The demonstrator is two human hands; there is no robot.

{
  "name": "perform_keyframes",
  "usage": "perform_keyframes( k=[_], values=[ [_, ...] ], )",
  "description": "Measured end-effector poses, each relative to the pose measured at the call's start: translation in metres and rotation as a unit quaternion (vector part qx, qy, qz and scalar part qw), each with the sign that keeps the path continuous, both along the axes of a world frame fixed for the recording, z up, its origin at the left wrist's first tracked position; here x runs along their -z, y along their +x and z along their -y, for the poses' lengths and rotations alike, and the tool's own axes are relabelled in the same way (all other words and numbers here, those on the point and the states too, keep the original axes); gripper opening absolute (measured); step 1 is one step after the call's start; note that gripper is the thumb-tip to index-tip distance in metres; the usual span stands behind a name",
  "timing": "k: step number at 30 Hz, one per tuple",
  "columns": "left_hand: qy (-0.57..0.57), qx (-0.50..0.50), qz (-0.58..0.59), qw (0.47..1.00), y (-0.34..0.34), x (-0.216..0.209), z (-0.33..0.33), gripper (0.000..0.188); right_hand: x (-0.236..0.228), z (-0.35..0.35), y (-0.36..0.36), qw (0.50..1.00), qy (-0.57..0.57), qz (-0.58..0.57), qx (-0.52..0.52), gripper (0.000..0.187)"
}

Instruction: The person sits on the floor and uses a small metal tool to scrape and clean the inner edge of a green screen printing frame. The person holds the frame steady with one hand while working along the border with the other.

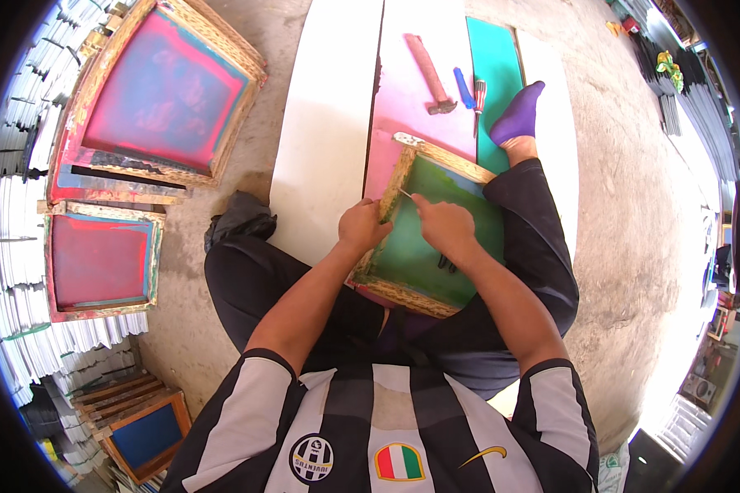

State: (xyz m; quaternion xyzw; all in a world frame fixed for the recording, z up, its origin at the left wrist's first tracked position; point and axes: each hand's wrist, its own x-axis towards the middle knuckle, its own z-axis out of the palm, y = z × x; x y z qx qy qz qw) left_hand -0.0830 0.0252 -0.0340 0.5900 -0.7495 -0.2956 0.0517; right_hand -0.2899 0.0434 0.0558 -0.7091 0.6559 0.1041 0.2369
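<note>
A wooden screen-printing frame [403, 175] with green mesh rests tilted across my lap and the boards. My left hand [363, 228] grips its left side bar, thumb toward the mesh. My right hand [444, 227] is closed above the mesh. From its fingers a thin pale tool [405, 194] points at the inner edge of the left bar; its kind cannot be made out. A small dark looped shape [446, 263] shows on the mesh below my right hand. Beyond the frame lie a hammer [428, 74] with a reddish handle, a blue tool [464, 88] and a screwdriver [479, 97].
White, pink and teal boards [325, 107] lie under the tools. My purple-socked foot [519, 113] rests at the right. Pink-and-blue screen frames [168, 90] lean at the left by stacked sheets [16, 246]. A black bag [242, 220] sits beside my left knee.
</note>
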Motion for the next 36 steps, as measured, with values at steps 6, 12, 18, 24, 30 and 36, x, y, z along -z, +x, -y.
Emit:
perform_keyframes(
  k=[6, 12, 18, 24, 30, 36],
  values=[
    [-0.026, 0.003, -0.014, 1.000, -0.002, 0.007, 0.002, 0.041, 0.066, -0.016, -0.018, 0.972, -0.071, 0.207, 0.089, 0.044],
    [-0.023, -0.008, -0.012, 1.000, 0.003, 0.003, -0.003, 0.039, 0.042, -0.014, -0.013, 0.987, -0.024, 0.151, 0.057, 0.037],
    [-0.022, 0.002, -0.009, 1.000, -0.004, 0.000, 0.002, 0.040, 0.106, -0.010, -0.045, 0.930, -0.069, 0.352, 0.076, 0.041],
    [-0.016, -0.013, -0.004, 1.000, -0.001, -0.004, 0.000, 0.041, 0.055, -0.007, -0.032, 0.981, -0.065, 0.182, 0.020, 0.042],
    [-0.020, 0.000, -0.007, 1.000, -0.004, -0.001, 0.001, 0.040, 0.102, 0.003, -0.054, 0.940, -0.053, 0.336, 0.034, 0.039],
    [-0.025, -0.004, -0.019, 1.000, -0.001, -0.003, -0.001, 0.041, 0.054, 0.007, -0.043, 0.950, 0.037, 0.299, 0.084, 0.041]
  ],
)
